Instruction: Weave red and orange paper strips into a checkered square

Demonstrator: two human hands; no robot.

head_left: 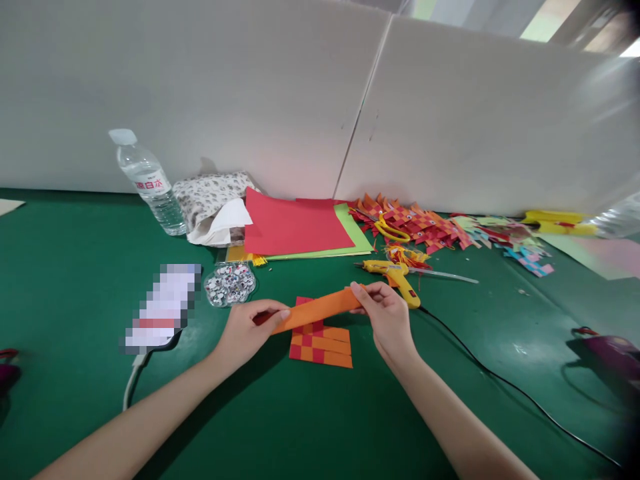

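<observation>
An orange paper strip (pixel 320 309) is stretched between my two hands, slanting up to the right. My left hand (pixel 250 330) pinches its left end between thumb and fingers. At the other end my right hand (pixel 386 315) grips it the same way. Below the strip, on the green table, lies a partly woven red and orange paper piece (pixel 320 347); its left side is a checker pattern, and loose orange strips point right. The held strip hides part of its upper area.
Behind my right hand lies a yellow glue gun (pixel 407 283) with a black cord trailing right. Further back are red paper sheets (pixel 300 227), woven paper pieces (pixel 420 223) and yellow scissors (pixel 393 230). To the left are googly eyes (pixel 230 285), a phone (pixel 163 307) and a water bottle (pixel 153 183).
</observation>
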